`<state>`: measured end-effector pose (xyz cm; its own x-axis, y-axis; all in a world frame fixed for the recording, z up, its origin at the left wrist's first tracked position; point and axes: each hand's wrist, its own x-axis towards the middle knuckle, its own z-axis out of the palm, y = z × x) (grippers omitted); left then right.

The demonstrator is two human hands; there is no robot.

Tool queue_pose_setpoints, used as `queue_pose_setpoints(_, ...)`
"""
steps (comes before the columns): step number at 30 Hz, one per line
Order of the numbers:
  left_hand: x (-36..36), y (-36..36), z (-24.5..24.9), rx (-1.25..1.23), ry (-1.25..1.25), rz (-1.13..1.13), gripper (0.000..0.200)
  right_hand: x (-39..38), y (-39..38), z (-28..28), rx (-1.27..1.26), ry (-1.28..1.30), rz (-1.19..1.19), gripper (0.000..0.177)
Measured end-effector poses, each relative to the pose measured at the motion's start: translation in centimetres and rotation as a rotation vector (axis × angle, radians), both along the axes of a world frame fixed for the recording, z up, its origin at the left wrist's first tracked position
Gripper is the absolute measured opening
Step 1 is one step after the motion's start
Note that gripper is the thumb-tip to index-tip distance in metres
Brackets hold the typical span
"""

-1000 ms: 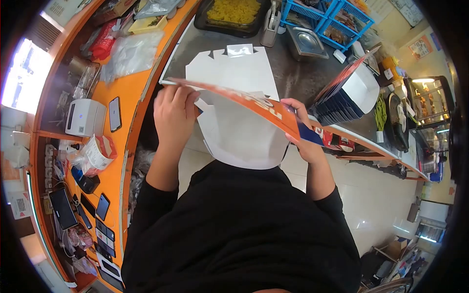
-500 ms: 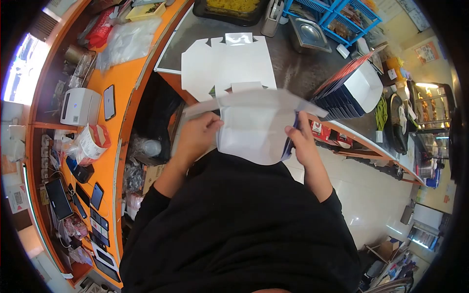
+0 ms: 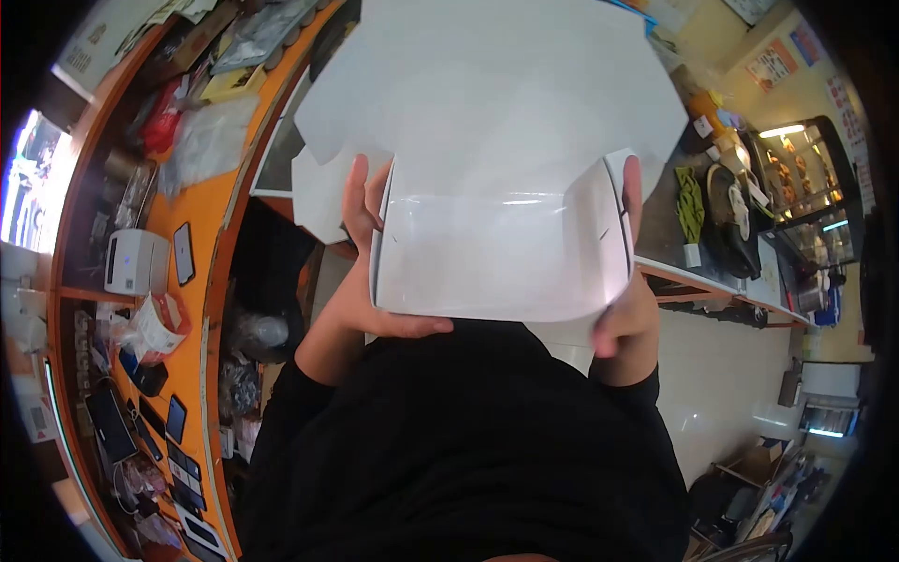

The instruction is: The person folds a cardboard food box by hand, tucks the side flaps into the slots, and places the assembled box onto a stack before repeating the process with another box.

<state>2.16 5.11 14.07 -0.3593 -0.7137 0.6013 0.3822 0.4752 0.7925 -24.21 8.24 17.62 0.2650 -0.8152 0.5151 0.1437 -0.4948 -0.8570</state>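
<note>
Close to the camera is a white paperboard food box (image 3: 496, 258), its walls standing up and its inside bare and glossy. The wide lid (image 3: 506, 84) is raised at the far side and hides much of the counter. My left hand (image 3: 361, 258) grips the box's left wall, one finger stretched along the front bottom edge. On the opposite side my right hand (image 3: 635, 290) holds the right wall, partly hidden behind it. A flat white box blank (image 3: 314, 192) shows past the lid's left edge.
To the left an orange counter (image 3: 211, 272) carries a white printer (image 3: 136, 262), several phones and a plastic bag (image 3: 211, 140). At the right, a dark pan (image 3: 730, 220) stands near a lit glass food display (image 3: 805, 187). Tiled floor (image 3: 721, 375) lies below.
The box has come up nearer the camera and its lid has swung up and away, exposing the inside. My hands have shifted onto its outer side walls.
</note>
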Motion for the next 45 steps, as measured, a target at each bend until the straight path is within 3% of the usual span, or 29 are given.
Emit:
queue_pose_setpoints(2, -2.1, -0.1, 1.4, -0.109, -0.049, 0.018, 0.144, -1.3, 1.0, 1.7, 0.032, 0.081, -0.153, 0.124)
queue_pose_setpoints(3, -3.5, 0.7, 2.3, 0.014, -0.011, 0.040, 0.138, -2.1, 1.5, 2.7, 0.135, 0.018, -0.172, 0.127)
queue_pose_setpoints(6, -6.4, -0.2, 3.2, -0.113, -0.068, 0.028, 0.138, -5.7, 1.9, 3.0, 0.148, 0.006, -0.215, 0.125)
queue_pose_setpoints(9, -9.1, -1.1, 3.9, -0.169, -0.052, -0.076, 0.141, -9.2, 1.7, 3.2, -0.002, 0.023, -0.158, 0.115)
queue_pose_setpoints(10, -10.1, -1.5, 4.0, -0.185, -0.036, -0.116, 0.142, -10.4, 1.3, 3.3, -0.111, 0.118, -0.298, 0.113)
queue_pose_setpoints(12, -12.8, -2.3, 3.4, -0.336, -0.069, 0.102, 0.144, -12.9, 0.3, 3.7, -0.328, 0.314, -0.580, 0.110)
queue_pose_setpoints(13, -14.3, -2.3, 3.4, -0.410, -0.123, 0.234, 0.143, -13.2, 0.2, 5.0, -0.552, 0.568, -0.825, 0.101)
queue_pose_setpoints(15, -18.2, -2.6, 2.8, -0.528, -0.085, 0.481, 0.137, -11.9, 2.2, 8.3, -0.632, 1.210, -0.795, 0.090)
queue_pose_setpoints(17, -20.4, -2.6, 2.7, -0.587, -0.178, 0.580, 0.128, -9.2, 2.3, 9.2, -0.599, 1.271, -0.547, 0.069)
queue_pose_setpoints(20, -22.8, -3.3, 0.3, -0.623, -0.246, 0.690, 0.126, -9.3, 0.5, 7.1, -0.407, 1.151, -0.480, 0.047)
queue_pose_setpoints(23, -23.2, -3.5, 1.1, -0.546, -0.084, 0.536, 0.143, -11.8, -0.8, 8.0, -0.187, 0.929, -0.407, 0.029)
queue_pose_setpoints(24, -22.4, -3.3, 0.1, -0.492, -0.245, 0.620, 0.140, -13.2, -1.5, 8.7, -0.267, 0.820, -0.436, 0.022)
queue_pose_setpoints(25, -21.6, -3.8, -0.8, -0.568, -0.392, 0.620, 0.127, -14.2, -1.6, 10.1, -0.124, 0.701, -0.464, 0.018)
queue_pose_setpoints(26, -21.2, -4.1, -1.4, -0.645, -0.543, 0.612, 0.115, -14.7, -2.4, 10.7, -0.110, 0.466, -0.468, 0.017)
queue_pose_setpoints(27, -21.1, -3.2, -0.3, -0.539, -0.721, 0.606, 0.071, -15.2, -2.5, 12.8, 0.106, 0.479, -0.495, 0.024)
queue_pose_setpoints(30, -21.2, -4.6, -4.1, -0.677, -0.814, 0.555, 0.041, -16.4, -6.8, 13.6, 0.042, 0.617, -0.312, 0.034)
queue_pose_setpoints(31, -21.7, -4.4, -4.0, -0.629, -0.720, 0.564, 0.030, -16.1, -8.3, 13.0, 0.065, 0.654, -0.248, 0.033)
queue_pose_setpoints(33, -22.0, -4.4, -4.3, -0.599, -0.662, 0.579, 0.029, -14.3, -9.7, 11.6, 0.027, 0.680, -0.142, 0.036)
queue_pose_setpoints(34, -22.1, -4.3, -4.5, -0.581, -0.634, 0.583, 0.029, -13.8, -11.0, 10.5, -0.068, 0.807, -0.113, 0.040)
queue_pose_setpoints(38, -22.0, -3.7, -4.7, -0.586, -0.585, 0.665, 0.028, -11.6, -11.9, 7.3, -0.040, 1.266, -0.208, 0.040)
queue_pose_setpoints(45, -22.4, -3.7, -4.9, -0.591, -0.469, 0.690, 0.020, -9.7, -10.4, 3.9, 0.003, 1.500, -0.233, 0.027)
